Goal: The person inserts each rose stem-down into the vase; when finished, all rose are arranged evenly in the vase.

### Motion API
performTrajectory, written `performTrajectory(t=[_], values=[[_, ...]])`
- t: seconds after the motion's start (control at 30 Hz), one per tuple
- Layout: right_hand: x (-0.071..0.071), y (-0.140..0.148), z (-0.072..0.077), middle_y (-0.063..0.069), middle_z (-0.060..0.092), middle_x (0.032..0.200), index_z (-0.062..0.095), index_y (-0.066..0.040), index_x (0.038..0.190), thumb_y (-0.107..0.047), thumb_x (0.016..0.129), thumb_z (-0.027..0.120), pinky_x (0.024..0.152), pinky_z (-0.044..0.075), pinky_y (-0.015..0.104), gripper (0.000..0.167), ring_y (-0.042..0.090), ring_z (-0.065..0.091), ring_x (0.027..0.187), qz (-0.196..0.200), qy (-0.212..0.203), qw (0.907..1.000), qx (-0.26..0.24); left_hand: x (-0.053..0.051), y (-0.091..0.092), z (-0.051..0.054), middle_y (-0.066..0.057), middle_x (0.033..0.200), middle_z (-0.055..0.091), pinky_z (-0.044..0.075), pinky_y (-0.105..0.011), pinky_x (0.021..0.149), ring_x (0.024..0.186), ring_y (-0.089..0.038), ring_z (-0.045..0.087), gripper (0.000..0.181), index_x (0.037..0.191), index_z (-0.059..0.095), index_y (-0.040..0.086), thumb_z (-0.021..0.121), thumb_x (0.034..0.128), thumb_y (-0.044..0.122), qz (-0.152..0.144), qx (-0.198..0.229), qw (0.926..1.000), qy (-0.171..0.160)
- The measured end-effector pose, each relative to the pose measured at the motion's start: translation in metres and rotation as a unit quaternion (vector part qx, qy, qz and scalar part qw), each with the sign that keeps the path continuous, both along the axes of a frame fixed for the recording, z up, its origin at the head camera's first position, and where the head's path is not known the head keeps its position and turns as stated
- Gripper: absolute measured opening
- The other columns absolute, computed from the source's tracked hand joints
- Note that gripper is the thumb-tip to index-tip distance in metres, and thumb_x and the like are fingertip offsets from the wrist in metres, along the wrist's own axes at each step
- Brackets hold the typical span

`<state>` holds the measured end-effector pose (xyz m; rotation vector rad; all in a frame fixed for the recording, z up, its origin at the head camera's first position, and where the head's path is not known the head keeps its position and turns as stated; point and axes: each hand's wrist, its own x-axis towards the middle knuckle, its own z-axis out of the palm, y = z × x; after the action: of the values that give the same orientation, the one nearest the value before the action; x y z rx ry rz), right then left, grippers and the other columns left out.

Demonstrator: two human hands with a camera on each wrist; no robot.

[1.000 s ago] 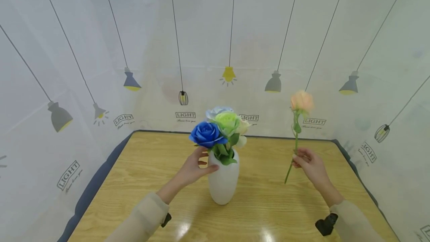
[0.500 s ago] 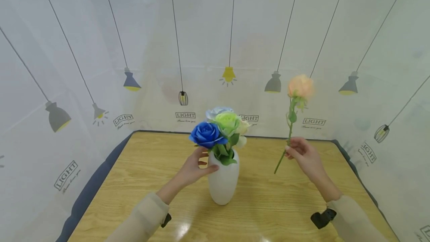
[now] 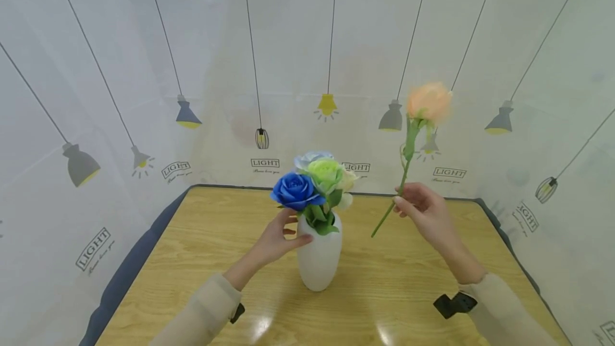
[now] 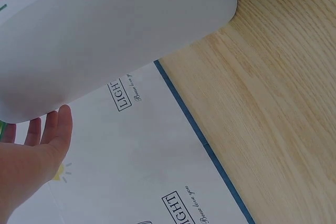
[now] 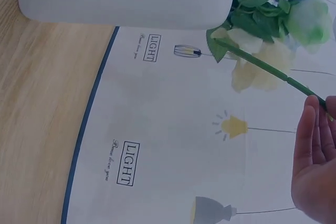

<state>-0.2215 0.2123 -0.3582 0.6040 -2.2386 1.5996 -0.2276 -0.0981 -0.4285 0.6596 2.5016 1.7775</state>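
Note:
A white vase (image 3: 319, 260) stands upright on the table, holding a blue rose (image 3: 296, 191), a green rose (image 3: 326, 175), a pale blue rose (image 3: 313, 159) and a cream flower (image 3: 347, 180). My left hand (image 3: 278, 236) holds the vase near its rim, the thumb on the front and the fingers round the left side. Right of the vase, my right hand (image 3: 425, 212) pinches the green stem of a peach rose (image 3: 429, 102) in the air. That rose leans, bloom up to the right; its bare stem end (image 5: 252, 59) points down toward the vase in the head view.
The wooden table (image 3: 202, 260) has a dark blue edge (image 3: 127, 274) along its sides and back. Behind it hangs a white backdrop (image 3: 293, 41) printed with lamps and lettering. A dark wrist camera (image 3: 454, 305) sits at the right sleeve.
My right hand has moved up and to the left with the peach rose, bringing its stem end nearer the vase. The rose leans more. My left hand and the vase have stayed put.

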Motion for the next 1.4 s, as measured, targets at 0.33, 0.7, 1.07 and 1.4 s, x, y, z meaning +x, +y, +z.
performTrajectory(t=[0.33, 0.7, 1.07, 1.4], values=[[-0.003, -0.027, 0.013, 0.014, 0.059, 0.080, 0.055, 0.005, 0.100, 0.002, 0.085, 0.056, 0.054, 0.048, 0.024, 0.016, 0.014, 0.056, 0.065, 0.026, 0.023, 0.9987, -0.037, 0.015, 0.003, 0.025, -0.017, 0.124, 0.043, 0.042, -0.045, 0.083, 0.109, -0.034, 0.044, 0.057, 0.123, 0.040, -0.004, 0.069, 0.0761, 0.009, 0.003, -0.008, 0.9999, -0.011], [-0.003, -0.053, 0.020, 0.013, 0.059, 0.082, 0.055, 0.004, 0.099, 0.002, 0.084, 0.056, 0.052, 0.046, 0.023, 0.016, 0.016, 0.055, 0.062, 0.034, 0.019, 0.9945, -0.097, 0.016, 0.003, 0.025, -0.020, 0.125, 0.041, 0.041, -0.048, 0.084, 0.110, -0.035, 0.043, 0.057, 0.124, 0.038, -0.004, 0.068, 0.0767, 0.008, -0.005, 0.000, 0.9999, -0.011], [0.011, -0.077, 0.020, 0.013, 0.056, 0.075, 0.054, 0.007, 0.094, 0.006, 0.083, 0.056, 0.049, 0.045, 0.023, 0.011, 0.015, 0.052, 0.056, -0.001, 0.007, 0.9953, -0.097, 0.014, 0.003, 0.024, -0.020, 0.125, 0.041, 0.039, -0.051, 0.084, 0.110, -0.036, 0.042, 0.058, 0.124, 0.038, -0.004, 0.068, 0.0768, 0.007, -0.009, 0.005, 0.9999, -0.013], [0.013, -0.087, -0.002, 0.016, 0.057, 0.074, 0.055, 0.010, 0.092, 0.007, 0.082, 0.057, 0.045, 0.044, 0.023, 0.011, 0.024, 0.052, 0.053, 0.014, 0.040, 0.9984, -0.038, 0.014, 0.003, 0.024, -0.021, 0.124, 0.041, 0.040, -0.051, 0.084, 0.109, -0.037, 0.043, 0.057, 0.123, 0.038, -0.005, 0.068, 0.0764, 0.006, -0.007, 0.006, 0.9999, -0.010]])
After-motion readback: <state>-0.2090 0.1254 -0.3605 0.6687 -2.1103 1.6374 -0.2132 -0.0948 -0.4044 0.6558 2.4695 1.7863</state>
